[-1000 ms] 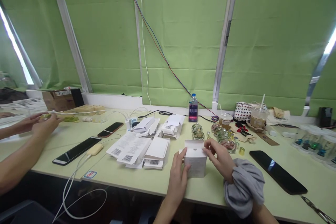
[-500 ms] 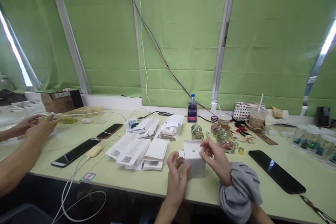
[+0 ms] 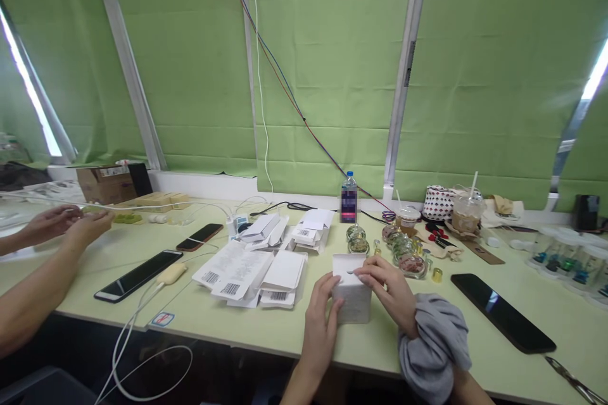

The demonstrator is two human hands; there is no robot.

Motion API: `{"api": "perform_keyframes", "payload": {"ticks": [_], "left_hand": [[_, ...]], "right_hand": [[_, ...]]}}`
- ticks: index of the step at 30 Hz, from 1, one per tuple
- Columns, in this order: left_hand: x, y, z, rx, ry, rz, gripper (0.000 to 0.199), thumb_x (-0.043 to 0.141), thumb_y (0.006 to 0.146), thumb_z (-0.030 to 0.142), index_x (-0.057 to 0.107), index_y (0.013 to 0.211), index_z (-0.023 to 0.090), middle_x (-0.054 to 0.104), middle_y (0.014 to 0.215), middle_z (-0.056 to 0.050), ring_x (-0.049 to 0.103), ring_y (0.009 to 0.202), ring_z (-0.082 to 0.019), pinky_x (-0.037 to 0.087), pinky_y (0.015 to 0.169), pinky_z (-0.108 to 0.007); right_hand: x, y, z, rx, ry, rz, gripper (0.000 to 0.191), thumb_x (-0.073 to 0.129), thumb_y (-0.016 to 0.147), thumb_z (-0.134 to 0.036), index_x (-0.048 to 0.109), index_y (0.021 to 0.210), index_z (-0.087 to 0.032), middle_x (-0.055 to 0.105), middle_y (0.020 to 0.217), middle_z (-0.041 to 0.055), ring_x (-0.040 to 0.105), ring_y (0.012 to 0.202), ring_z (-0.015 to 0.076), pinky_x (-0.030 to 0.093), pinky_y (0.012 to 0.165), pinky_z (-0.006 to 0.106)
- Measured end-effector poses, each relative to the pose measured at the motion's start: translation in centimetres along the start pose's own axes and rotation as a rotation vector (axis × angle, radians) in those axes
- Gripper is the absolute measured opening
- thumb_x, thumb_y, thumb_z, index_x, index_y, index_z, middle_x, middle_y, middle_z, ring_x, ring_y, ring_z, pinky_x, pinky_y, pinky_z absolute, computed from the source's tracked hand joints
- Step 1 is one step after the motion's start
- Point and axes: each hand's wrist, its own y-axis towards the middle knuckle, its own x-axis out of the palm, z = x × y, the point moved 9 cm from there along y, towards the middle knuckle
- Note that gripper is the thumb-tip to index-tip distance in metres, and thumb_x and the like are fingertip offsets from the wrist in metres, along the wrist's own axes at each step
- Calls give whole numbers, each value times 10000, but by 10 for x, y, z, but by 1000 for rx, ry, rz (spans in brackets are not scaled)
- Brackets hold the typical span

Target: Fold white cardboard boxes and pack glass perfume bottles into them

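Observation:
A small white box [image 3: 352, 304] stands upright near the table's front edge, its back flap raised. My left hand [image 3: 323, 316] grips the box's left side, with fingertips at the top and lower front. The fingers of my right hand [image 3: 388, 288] are pressed together at the box's top right edge. A grey scrunchie [image 3: 432, 348] wraps my right wrist. Flattened white cartons [image 3: 242, 272] with barcodes lie left of the box. Round clear containers [image 3: 411, 264] with coloured contents sit behind my right hand.
Phones [image 3: 137, 275] lie left and right on the table [image 3: 266, 332]. A bottle [image 3: 348, 199] and drink cups [image 3: 468, 212] stand behind. Scissors [image 3: 574, 380] lie at right. At left, another person's hands [image 3: 80, 228] work beside white cables.
The box's side flap no longer sticks out by my left fingers. My right fingers have shifted slightly left and down over the box's top. The other person's hands have moved apart slightly.

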Motion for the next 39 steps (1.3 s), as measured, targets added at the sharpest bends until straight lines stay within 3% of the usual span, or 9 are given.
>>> {"api": "perform_keyframes", "payload": {"ticks": [7,10,12,16,18,21,24,28,39], "left_hand": [[-1,1,1,15,38,-3,284,464,926,298,586,1181,273,513,1292,-88,493,1218,-237,444,993,-392],[0,1,2,24,42,-16,282,455,932,292,573,1187,275,505,1295,-88,488,1218,-232,445,988,-389],[0,1,2,26,45,-23,284,450,935,289,561,1196,277,496,1299,-91,483,1220,-229,444,986,-389],[1,2,2,25,43,-28,286,449,937,282,546,1207,282,486,1304,-90,478,1220,-225,448,978,-382],[2,2,1,26,44,-32,282,447,938,278,546,1203,284,485,1302,-87,478,1218,-222,449,972,-374],[2,2,1,27,37,-38,278,445,939,276,541,1200,289,480,1304,-81,475,1217,-214,449,970,-364],[2,2,1,19,31,-39,279,445,939,279,532,1204,290,474,1307,-79,469,1222,-215,448,969,-362],[2,3,2,20,29,-44,279,443,939,284,523,1207,285,472,1306,-81,461,1224,-219,443,975,-369],[3,2,-6,-35,-69,-13,316,493,919,279,443,1231,271,512,1248,-67,535,1129,-197,462,955,-362]], "right_hand": [[-10,-2,6,45,-1,173,190,518,887,-279,548,1052,-189,527,938,48,518,628,133,465,597,280],[-6,-1,10,36,47,151,330,503,891,-268,492,1218,-223,512,1167,91,572,885,180,499,712,304],[3,-1,11,28,115,62,266,463,910,-253,538,1165,-247,526,1229,79,535,1083,206,493,838,330],[1,-2,19,83,164,103,154,505,879,-267,565,1019,-246,536,1144,70,509,1131,226,503,872,360],[-4,-3,22,113,125,159,263,547,849,-289,546,1111,-258,485,1212,80,469,1185,243,501,885,375],[2,-3,29,184,240,108,428,552,852,-339,469,1266,-273,406,1365,88,454,1231,242,492,919,377],[12,-3,32,254,454,5,371,564,860,-384,511,1198,-241,538,1254,94,542,1137,232,514,871,350],[14,-3,26,244,515,-34,221,618,841,-403,612,943,-207,654,960,54,622,911,206,516,764,303],[15,-1,11,116,340,-124,249,568,893,-371,728,1021,-229,673,1077,82,604,1036,221,475,899,337]]}}
